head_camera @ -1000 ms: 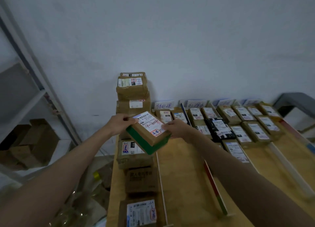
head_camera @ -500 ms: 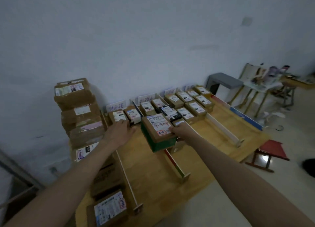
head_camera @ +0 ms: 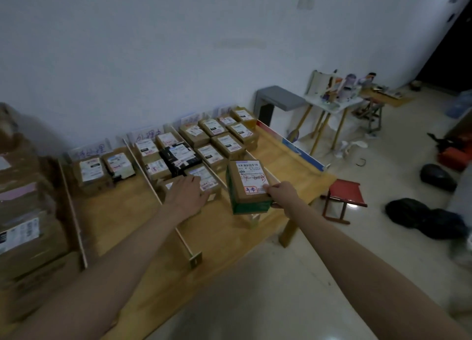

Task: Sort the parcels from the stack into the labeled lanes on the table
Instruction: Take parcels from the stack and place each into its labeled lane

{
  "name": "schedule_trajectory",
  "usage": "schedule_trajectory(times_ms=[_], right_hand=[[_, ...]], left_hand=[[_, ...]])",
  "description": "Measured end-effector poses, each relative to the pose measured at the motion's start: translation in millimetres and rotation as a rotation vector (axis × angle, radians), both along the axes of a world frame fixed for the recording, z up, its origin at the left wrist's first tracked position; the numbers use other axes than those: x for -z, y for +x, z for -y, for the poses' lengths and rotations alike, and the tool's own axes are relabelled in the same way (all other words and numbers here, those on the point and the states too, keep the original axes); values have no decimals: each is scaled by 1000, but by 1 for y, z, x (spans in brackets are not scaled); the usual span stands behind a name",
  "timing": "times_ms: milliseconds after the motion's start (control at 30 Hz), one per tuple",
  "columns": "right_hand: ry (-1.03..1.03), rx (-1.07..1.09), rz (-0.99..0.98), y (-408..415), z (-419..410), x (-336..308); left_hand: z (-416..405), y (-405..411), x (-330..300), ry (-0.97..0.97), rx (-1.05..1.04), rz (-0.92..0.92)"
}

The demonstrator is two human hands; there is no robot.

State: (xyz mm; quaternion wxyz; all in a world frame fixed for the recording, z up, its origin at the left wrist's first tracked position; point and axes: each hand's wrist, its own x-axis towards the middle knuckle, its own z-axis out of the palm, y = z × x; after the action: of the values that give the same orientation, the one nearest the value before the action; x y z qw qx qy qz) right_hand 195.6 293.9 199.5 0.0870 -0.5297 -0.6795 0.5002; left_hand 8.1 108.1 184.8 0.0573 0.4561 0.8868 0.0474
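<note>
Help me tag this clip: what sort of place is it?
Probably a makeshift parcel-sorting room, not a real depot: a low wooden table split by dividers into lanes of labelled parcels, handwritten lane signs against a bare wall, household clutter beyond.

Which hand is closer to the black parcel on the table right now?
Left. The left hand rests on a brown parcel just in front of the black parcel; the right hand holds the green-sided box farther right.
</note>
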Motion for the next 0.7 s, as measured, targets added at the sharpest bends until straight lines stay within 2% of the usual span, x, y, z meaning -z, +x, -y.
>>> schedule_trajectory(times_ms=[300,700], right_hand=[[49,48,74,46,-108,20],[36,50,83,6,-268,42]], left_hand=[[-110,48,12,-16,29,-30],[-268,7,48,-3,-49,17]])
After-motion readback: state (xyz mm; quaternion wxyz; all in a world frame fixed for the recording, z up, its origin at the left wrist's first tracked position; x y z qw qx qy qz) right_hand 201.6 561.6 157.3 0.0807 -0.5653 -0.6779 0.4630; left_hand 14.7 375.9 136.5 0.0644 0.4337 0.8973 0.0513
